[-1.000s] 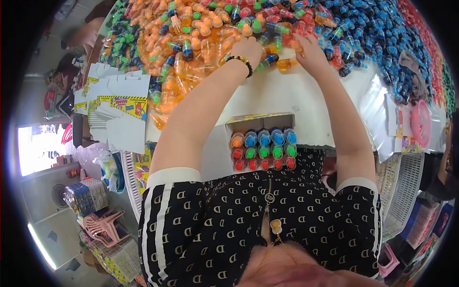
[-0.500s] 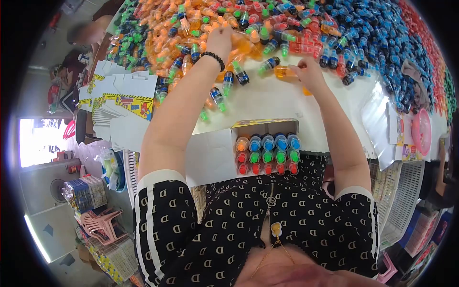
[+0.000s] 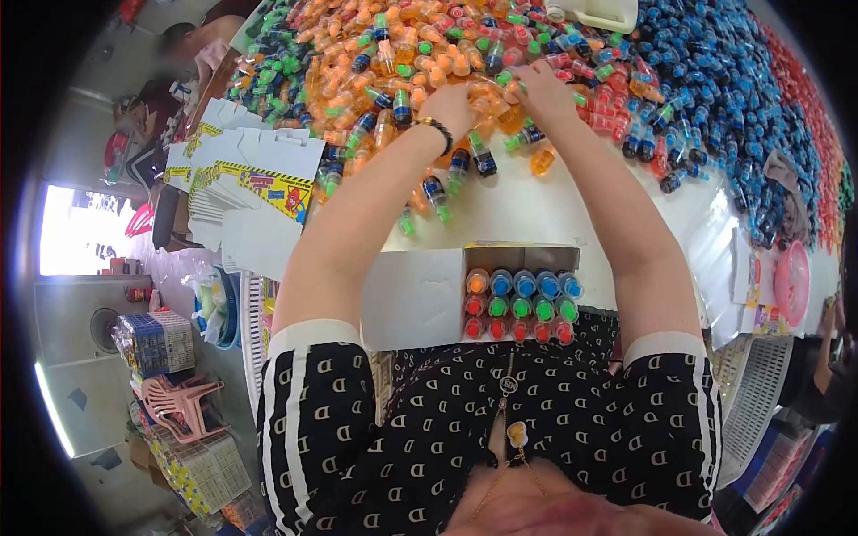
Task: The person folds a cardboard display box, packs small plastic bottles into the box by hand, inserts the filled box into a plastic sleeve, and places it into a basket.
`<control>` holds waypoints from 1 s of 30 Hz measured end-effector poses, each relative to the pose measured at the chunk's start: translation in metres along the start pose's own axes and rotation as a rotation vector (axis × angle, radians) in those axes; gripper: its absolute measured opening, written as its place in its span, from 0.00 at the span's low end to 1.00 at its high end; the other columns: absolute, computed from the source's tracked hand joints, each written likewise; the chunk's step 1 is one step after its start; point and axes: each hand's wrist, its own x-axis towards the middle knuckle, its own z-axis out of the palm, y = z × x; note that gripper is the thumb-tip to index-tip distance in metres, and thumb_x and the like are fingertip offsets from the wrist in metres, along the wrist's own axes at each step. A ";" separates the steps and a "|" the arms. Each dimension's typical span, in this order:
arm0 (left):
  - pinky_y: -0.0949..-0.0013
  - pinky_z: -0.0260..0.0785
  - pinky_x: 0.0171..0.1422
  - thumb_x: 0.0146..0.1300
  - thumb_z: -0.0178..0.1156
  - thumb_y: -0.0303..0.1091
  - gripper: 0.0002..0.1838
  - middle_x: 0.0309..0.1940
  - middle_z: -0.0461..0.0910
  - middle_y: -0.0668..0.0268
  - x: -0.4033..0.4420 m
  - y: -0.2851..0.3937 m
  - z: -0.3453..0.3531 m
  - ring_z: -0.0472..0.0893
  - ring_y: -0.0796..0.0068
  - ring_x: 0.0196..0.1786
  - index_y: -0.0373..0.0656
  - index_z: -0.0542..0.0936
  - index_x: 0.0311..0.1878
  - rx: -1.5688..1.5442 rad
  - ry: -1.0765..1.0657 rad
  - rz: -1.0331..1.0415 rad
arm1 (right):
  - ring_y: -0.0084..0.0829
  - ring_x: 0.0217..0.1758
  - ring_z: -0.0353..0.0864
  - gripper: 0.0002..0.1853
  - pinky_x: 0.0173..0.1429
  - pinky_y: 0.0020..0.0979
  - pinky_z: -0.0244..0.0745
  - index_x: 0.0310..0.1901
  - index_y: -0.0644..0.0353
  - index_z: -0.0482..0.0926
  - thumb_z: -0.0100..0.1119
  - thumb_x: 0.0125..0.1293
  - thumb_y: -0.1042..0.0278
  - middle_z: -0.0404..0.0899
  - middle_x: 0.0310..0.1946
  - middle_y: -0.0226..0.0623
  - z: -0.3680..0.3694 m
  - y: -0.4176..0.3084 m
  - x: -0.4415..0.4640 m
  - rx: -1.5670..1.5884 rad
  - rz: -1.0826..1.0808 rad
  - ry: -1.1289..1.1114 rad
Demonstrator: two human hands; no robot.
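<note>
Left hand (image 3: 447, 107) and right hand (image 3: 547, 96), fingers bent, among orange bottles (image 3: 490, 107) at pile edge; I cannot confirm either grip. Capped bottles (image 3: 521, 309) stand in open box (image 3: 411, 299) near torso. Judged step: picking; next move calls for clean separation.

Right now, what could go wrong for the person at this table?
The open box of bottles sits at the near edge of the table; a sleeve or forearm might knock it. The left hand and right hand are at the heaped bottles, which could slide. Loose bottles lying nearby might roll.
</note>
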 end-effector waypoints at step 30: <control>0.76 0.71 0.41 0.65 0.62 0.42 0.18 0.34 0.81 0.69 -0.134 0.063 -0.075 0.78 0.82 0.37 0.34 0.80 0.45 -1.019 -0.216 -0.159 | 0.15 0.33 0.73 0.15 0.27 0.24 0.66 0.40 0.58 0.82 0.69 0.59 0.56 0.80 0.34 0.25 -0.063 0.022 -0.080 0.747 0.430 -0.692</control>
